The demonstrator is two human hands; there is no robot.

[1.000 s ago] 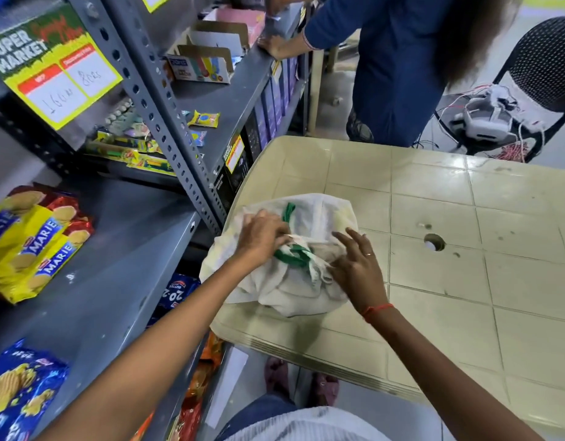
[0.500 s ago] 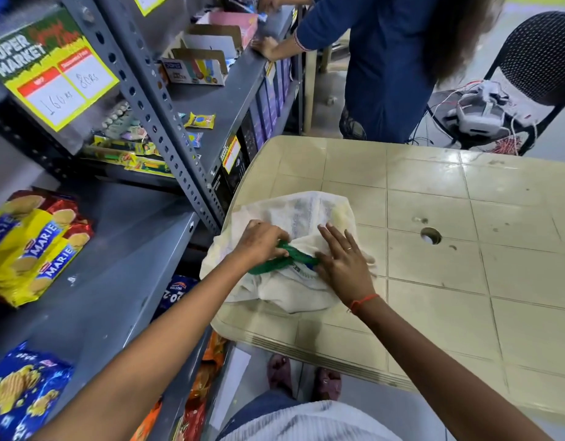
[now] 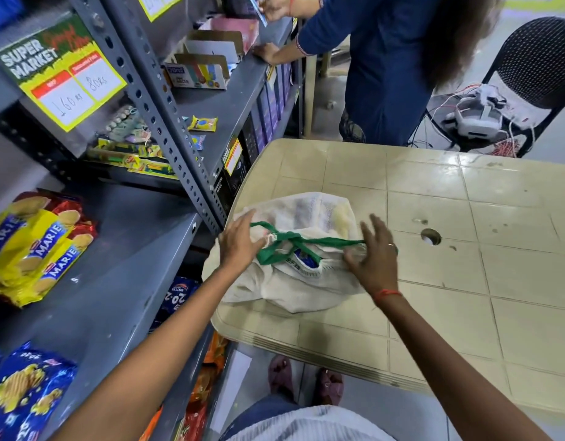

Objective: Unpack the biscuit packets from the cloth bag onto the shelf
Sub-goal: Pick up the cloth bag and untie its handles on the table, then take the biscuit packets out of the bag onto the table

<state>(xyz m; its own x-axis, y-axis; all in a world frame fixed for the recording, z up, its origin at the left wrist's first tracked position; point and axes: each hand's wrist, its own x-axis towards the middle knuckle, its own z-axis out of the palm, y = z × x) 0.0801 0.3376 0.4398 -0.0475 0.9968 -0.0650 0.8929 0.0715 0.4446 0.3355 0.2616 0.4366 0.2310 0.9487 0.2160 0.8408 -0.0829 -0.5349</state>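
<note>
A cream cloth bag (image 3: 294, 288) with green handles (image 3: 325, 240) lies on the near left corner of a beige plastic table (image 3: 465, 281). My left hand (image 3: 240, 245) rests on the bag's left side with its fingers on one green handle. My right hand (image 3: 375, 254) is at the bag's right side, and the other handle runs taut under its fingers. A blue packet (image 3: 305, 260) shows through the bag's mouth between my hands. On the grey metal shelf (image 3: 122, 265) to my left lie yellow Marie biscuit packets (image 3: 36, 246) and blue biscuit packets (image 3: 23, 393).
A slotted shelf upright (image 3: 166, 122) stands between the shelf and the table. More packets (image 3: 179, 294) fill the shelf below. Another person in blue (image 3: 386, 65) works at the far shelf. A black chair (image 3: 535, 58) holds a device with wires. The table has a round hole (image 3: 430, 237).
My hands have drawn the green handles apart, left and right. The bag's mouth has opened and a blue packet now shows inside.
</note>
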